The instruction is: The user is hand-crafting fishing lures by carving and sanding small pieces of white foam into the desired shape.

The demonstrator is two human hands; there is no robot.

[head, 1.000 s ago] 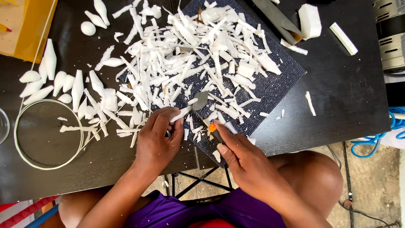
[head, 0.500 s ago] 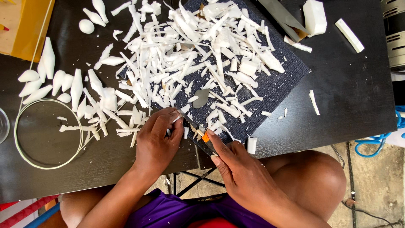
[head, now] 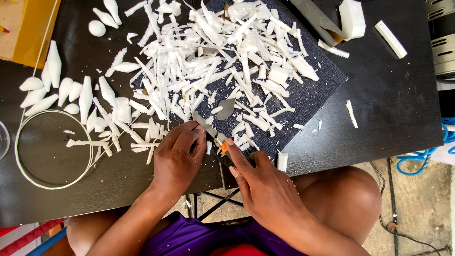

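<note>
Right hand (head: 265, 182): closed round a utility knife (head: 219, 142) with an orange slider; index finger lies along its back, blade pointing up-left toward the other hand.
Left hand (head: 177, 159): curled shut on a small white foam piece (head: 209, 147), mostly hidden under the fingers at the near edge of the dark mat (head: 310, 97).
Change: half a second ago the knife hand sat lower and the blade stood apart from the left fingers; now the blade lies right against them. One second ago the foam piece showed as a longer stub.
Reading: a fresh paring stroke seems to be in progress; piece likely getting thinner.
Around the hands: heap of white shavings (head: 222, 66) over the mat and the black table (head: 393, 114).
Left of heap: carved teardrop shapes (head: 57, 90) in a row, beside a thin white ring (head: 53, 150).
Far right: foam block (head: 351, 18) and foam stick (head: 390, 39), well apart from the hands.
</note>
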